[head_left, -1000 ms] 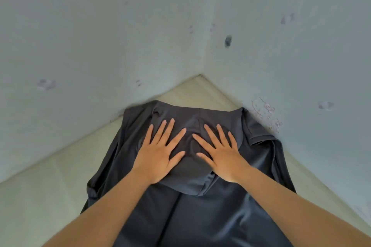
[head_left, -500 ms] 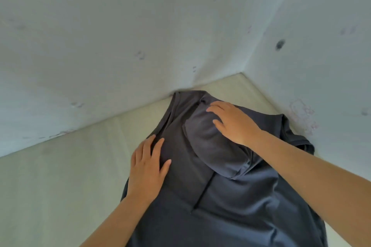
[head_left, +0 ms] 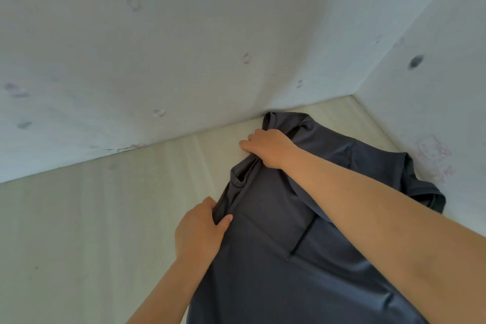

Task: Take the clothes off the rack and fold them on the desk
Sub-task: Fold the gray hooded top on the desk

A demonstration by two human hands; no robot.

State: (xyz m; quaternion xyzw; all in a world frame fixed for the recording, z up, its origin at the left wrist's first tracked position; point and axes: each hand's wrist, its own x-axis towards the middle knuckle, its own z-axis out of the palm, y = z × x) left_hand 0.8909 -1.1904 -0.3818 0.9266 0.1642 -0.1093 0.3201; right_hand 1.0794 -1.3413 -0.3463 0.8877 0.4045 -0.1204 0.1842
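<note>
1. Walls [head_left: 184, 47]: two pale, stained surfaces fill the upper half of the frame and meet in a corner at the upper right. Small smudges are scattered across them; one dark spot [head_left: 415, 62] sits at the far right.
2. Desk [head_left: 92, 231]: a pale, cream-coloured surface occupies the lower left and centre of the frame and runs up to the wall corner.
3. Dark grey garment [head_left: 263, 258]: lies spread on the desk in the lower right of the frame, its far end close to the wall corner. A short sleeve [head_left: 426, 192] with a hemmed cuff lies at the right edge, just beside the right-hand wall. A dark seam or slit line [head_left: 302, 239] runs down the middle of the fabric.
4. Right forearm [head_left: 381, 218]: crosses the garment diagonally from the lower right corner toward the centre of the frame.
5. Right hand [head_left: 268, 147]: centre of frame, clenched on a bunched fold of the garment at its left upper edge.
6. Left hand [head_left: 200, 231]: below centre, pinching the garment's left edge, thumb on top of the fabric, fingers tucked beneath it.
</note>
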